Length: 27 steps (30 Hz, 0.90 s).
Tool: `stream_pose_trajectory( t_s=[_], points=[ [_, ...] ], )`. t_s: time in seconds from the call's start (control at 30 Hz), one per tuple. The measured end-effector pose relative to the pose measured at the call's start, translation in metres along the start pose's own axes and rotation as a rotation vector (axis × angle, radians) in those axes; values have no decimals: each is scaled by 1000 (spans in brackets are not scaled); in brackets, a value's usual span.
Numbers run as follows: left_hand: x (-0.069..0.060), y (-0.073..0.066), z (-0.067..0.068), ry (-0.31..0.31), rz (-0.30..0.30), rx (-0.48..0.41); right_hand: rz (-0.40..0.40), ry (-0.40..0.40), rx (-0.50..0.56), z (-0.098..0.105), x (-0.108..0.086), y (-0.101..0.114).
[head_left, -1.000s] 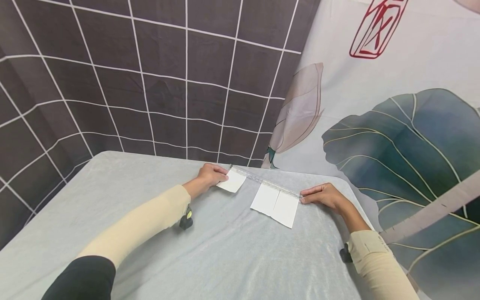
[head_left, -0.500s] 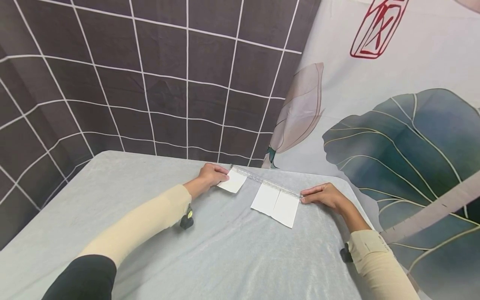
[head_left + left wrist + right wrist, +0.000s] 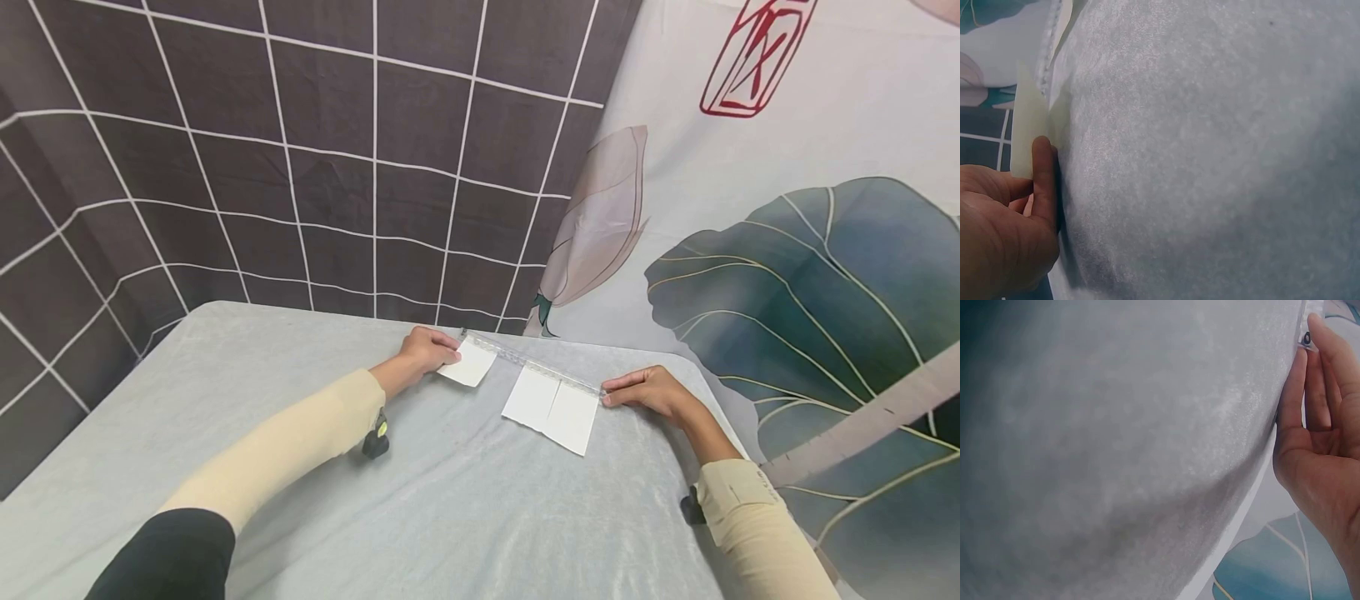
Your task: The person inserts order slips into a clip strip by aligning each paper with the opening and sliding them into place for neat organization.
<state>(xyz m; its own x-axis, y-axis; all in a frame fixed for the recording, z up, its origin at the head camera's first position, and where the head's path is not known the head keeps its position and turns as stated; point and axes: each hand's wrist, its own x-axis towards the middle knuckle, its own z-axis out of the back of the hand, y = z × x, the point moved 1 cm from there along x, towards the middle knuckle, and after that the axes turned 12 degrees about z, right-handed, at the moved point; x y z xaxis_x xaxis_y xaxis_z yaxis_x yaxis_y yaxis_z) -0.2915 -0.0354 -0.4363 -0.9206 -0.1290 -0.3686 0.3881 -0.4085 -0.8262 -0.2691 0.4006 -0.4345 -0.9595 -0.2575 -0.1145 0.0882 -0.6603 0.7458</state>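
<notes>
A clear ruler [image 3: 510, 353] lies slanting across the far part of the grey-covered table. My left hand [image 3: 427, 350] pinches a small white piece of paper [image 3: 472, 365] near the ruler's far left end; in the left wrist view the paper [image 3: 1027, 125] stands between thumb and finger. At the other end, my right hand [image 3: 648, 390] holds the ruler's tip between thumb and fingers, and a dark ring-shaped mark shows on that ruler end [image 3: 1307, 339] in the right wrist view. Two more white paper pieces lie side by side along the ruler, the left one [image 3: 529, 398] and the right one [image 3: 574, 418].
Pale grey cloth covers the table [image 3: 450, 500]. Behind it hangs a dark curtain with a white grid [image 3: 322, 167]. A white curtain with large leaf prints [image 3: 795, 308] borders the table's right side.
My left hand and its paper piece have shifted very slightly to the right along the ruler. The right hand, ruler and other two pieces have not visibly moved.
</notes>
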Motion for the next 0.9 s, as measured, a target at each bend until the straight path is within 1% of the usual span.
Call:
stream_pose_trajectory(
  t_s=[0.17, 0.4, 0.7, 0.9],
  points=[
    [-1, -1, -1, -2, 1, -6, -1, 1, 6, 0, 0, 0],
    [-3, -1, -2, -8, -17, 0, -2, 0, 7, 0, 0, 0],
    [-1, 0, -5, 7, -9, -16, 1, -1, 15, -1, 0, -1],
    [-2, -1, -6, 3, -9, -17, 0, -2, 13, 0, 0, -1]
  ],
)
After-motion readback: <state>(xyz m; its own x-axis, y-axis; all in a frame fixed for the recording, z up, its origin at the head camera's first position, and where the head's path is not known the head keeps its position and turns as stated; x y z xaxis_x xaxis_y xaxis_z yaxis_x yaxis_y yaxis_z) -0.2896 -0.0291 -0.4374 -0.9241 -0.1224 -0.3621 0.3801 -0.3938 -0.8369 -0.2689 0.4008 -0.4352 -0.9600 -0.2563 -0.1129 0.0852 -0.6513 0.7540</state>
